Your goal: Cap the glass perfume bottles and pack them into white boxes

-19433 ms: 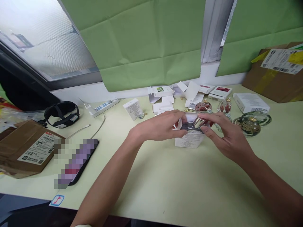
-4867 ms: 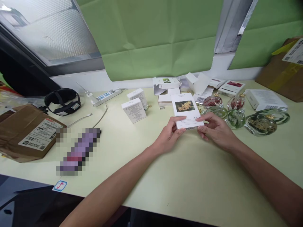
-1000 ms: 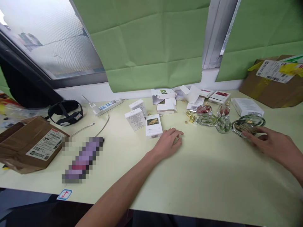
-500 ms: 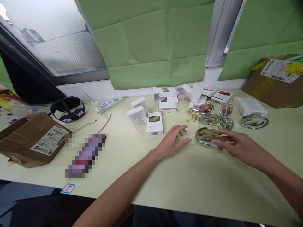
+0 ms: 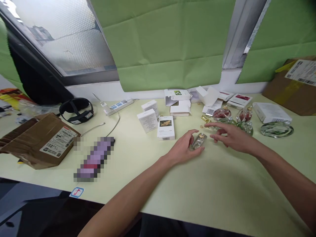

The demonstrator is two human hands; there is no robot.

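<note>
A clear glass perfume bottle [image 5: 198,141] with a gold neck stands tilted on the table between the thumb and fingers of my left hand [image 5: 184,148]. My right hand [image 5: 233,135] hovers just beyond it, index finger stretched out and the others loosely curled, with nothing visible in it. Its fingertip is beside a small gold ring [image 5: 201,127] and close to some gold caps [image 5: 205,119]. Partly behind that hand are a red-tinted glass bottle [image 5: 222,114], another red one [image 5: 244,115] and greenish glass bottles [image 5: 247,127].
An oval glass piece [image 5: 276,129] lies at the right, near white boxes [image 5: 271,112]. More small cartons [image 5: 166,128] stand left of my hands. Cardboard boxes [image 5: 59,144] sit at both sides. A headset [image 5: 77,111], power strip [image 5: 120,107] and blurred-out phone [image 5: 95,159] are on the left.
The perfume bottle has passed leftward from my right hand into my left and turned narrow side on. My right hand has moved up and left toward the gold ring. The view has shifted slightly.
</note>
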